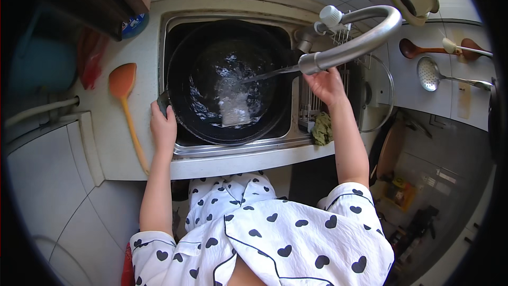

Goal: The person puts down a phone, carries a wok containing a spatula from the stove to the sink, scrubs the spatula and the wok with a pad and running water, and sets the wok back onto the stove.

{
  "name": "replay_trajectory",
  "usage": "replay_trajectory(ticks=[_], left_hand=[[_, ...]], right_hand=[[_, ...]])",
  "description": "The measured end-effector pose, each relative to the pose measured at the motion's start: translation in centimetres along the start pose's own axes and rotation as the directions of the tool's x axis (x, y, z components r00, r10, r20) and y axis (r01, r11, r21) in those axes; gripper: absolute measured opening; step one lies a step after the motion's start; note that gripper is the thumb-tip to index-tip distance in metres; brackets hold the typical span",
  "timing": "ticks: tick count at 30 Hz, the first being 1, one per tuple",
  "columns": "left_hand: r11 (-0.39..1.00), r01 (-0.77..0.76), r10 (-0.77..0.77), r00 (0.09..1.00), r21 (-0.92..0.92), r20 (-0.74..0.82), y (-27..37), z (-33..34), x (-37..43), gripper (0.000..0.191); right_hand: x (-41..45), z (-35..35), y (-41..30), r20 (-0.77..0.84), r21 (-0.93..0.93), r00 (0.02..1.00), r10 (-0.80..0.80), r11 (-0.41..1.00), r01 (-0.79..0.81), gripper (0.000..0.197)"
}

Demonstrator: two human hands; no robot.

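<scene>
A large black wok [186,59] stands in the steel sink [234,149] with water in it. Under the water lies a pale rectangular piece [235,115], perhaps a cloth or sponge. My left hand [163,127] grips the wok's dark side handle [163,102] at the sink's left edge. A stream runs from the curved metal faucet [357,47] into the wok. My right hand [327,85] is at the faucet's outlet, its fingers partly hidden behind the spout; whether they close on it is unclear.
An orange spatula [124,81] lies on the counter at left. Right of the sink are a crumpled green cloth [322,129], a wire rack [307,107] and a glass lid [391,91]. A skimmer [428,73] and wooden ladles hang on the tiled wall. A blue container [135,26] stands at upper left.
</scene>
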State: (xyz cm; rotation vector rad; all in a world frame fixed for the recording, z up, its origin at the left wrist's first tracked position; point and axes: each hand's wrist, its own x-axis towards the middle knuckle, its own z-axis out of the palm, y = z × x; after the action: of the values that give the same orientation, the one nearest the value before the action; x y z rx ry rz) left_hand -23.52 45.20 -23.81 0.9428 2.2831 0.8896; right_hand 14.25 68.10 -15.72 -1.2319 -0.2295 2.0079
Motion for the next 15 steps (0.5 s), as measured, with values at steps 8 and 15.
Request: replay_trajectory(ticks=[8, 15], left_hand=[[1.000, -0.020, 0.020, 0.999, 0.009, -0.026, -0.4, 0.6, 0.1, 0.031], [1.000, 0.030, -0.030, 0.999, -0.009, -0.012, 0.1, 0.4, 0.0, 0.030]], right_hand=[[2.9, -0.7, -3.5, 0.088, 0.485, 0.956, 0.279, 0.826, -0.286, 0.037], [3.1, 2.3, -4.1, -0.197, 0.539, 0.935, 0.296, 0.829, -0.149, 0.011]])
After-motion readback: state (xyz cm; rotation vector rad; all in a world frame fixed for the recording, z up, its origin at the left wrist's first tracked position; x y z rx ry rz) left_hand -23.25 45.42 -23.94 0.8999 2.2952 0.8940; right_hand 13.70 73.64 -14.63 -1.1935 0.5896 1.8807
